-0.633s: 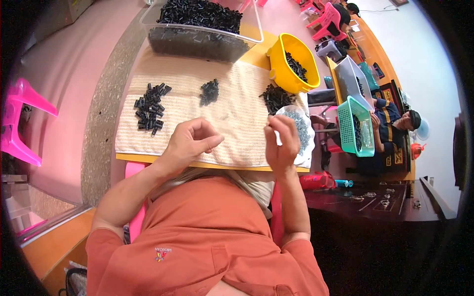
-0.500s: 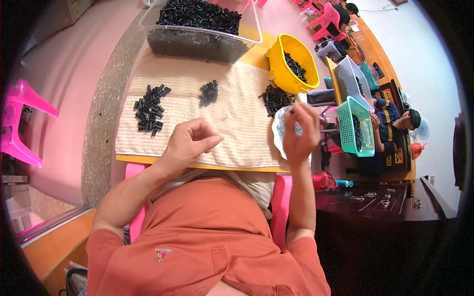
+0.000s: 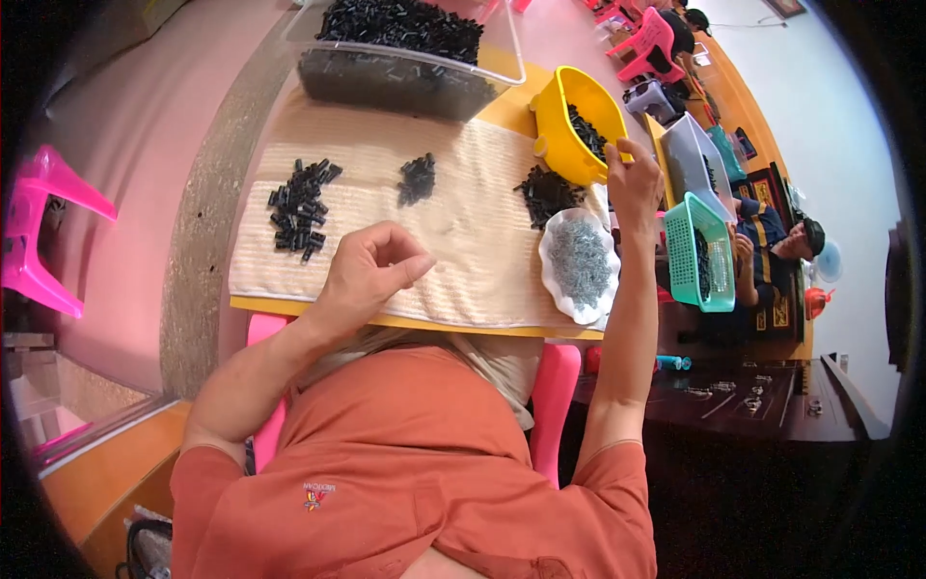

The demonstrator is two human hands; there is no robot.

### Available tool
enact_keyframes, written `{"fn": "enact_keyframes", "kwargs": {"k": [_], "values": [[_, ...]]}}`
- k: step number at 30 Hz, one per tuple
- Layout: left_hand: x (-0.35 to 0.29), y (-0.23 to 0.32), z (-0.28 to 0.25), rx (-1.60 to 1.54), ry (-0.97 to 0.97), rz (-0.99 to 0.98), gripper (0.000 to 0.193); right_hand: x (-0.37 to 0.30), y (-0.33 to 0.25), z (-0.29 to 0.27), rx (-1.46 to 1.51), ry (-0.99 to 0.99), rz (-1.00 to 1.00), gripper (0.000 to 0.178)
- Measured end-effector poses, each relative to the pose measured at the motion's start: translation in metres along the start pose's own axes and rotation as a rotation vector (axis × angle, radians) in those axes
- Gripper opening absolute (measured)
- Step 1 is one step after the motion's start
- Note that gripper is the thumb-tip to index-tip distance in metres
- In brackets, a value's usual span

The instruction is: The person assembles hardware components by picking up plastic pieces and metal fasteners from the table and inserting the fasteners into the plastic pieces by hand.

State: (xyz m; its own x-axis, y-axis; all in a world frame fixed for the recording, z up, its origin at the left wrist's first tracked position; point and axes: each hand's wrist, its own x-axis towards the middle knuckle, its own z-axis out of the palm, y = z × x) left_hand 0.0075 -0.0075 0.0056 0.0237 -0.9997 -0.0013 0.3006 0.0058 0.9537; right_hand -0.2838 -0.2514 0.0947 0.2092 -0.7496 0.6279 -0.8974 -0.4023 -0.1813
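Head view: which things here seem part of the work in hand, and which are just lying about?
Likely in use:
- left hand over the towel
- right hand by the yellow tub
- scalloped white dish
- piled black pieces
- clear bin

Likely just about:
- pink stool, far left
- turquoise item, right

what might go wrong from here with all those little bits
The right hand is close to the yellow tub, so a knock might tip it. The scalloped white dish of small silvery pieces sits beside the right forearm; a bump could spill them. Tugging the towel might scatter the loose black pieces.
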Motion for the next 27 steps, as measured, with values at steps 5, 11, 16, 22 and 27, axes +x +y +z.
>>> {"fn": "enact_keyframes", "kwargs": {"k": [5, 11, 16, 22, 27], "values": [[-0.001, 0.007, -0.002, 0.007, 0.109, 0.003, 0.012, -0.053, -0.045, 0.007, 0.329, -0.080, -0.118, 0.016], [0.005, 0.003, -0.008, -0.027, 0.224, 0.060, 0.013, -0.099, -0.094, 0.008, 0.631, -0.400, -0.123, 0.016], [0.006, 0.001, -0.010, -0.117, 0.281, 0.092, 0.013, -0.103, -0.120, 0.010, 0.520, -0.581, -0.220, 0.018], [0.006, 0.005, -0.012, -0.158, 0.338, 0.147, 0.013, -0.104, -0.137, 0.017, 0.524, -0.671, -0.262, 0.019], [0.006, 0.014, -0.012, -0.082, 0.460, 0.270, 0.014, -0.103, -0.144, 0.026, 0.533, -0.582, -0.371, 0.020]]}}
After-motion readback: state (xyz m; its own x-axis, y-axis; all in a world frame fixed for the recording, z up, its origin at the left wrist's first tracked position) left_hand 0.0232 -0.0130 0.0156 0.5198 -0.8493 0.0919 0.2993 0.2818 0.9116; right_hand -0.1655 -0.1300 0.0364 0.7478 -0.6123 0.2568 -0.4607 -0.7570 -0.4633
